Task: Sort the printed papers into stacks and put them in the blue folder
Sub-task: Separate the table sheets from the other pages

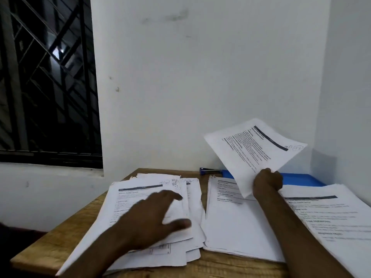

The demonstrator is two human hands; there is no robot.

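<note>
Printed papers lie in three piles on a wooden table [50, 245]. My left hand [154, 217] rests with spread fingers on the loose left pile [140, 255]. My right hand [268, 182] grips the lower edge of one printed sheet [255, 149] and holds it up in the air above the middle stack [230, 223]. A third stack [337, 221] lies at the right, partly under my right forearm. The blue folder [301, 179] lies flat at the back right by the wall, mostly hidden by the papers and the raised sheet.
A dark blue stapler [208, 171] sits at the table's back edge against the white wall. A barred window [46, 81] fills the upper left. The wall corner closes in the right side.
</note>
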